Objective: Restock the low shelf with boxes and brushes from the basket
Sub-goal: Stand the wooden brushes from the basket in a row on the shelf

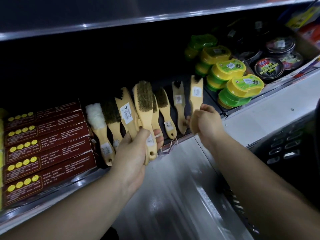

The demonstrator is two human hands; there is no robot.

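Dim store aisle with a glossy grey floor [173, 196] catching streaks of light, beneath a dark metal upper shelf [121, 14] with a shiny front edge.

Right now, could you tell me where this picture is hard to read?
Head view: shadow hides the shelf back; glare streaks the floor; labels on the brushes are blurred; the wide lens bows the upper shelf edge.
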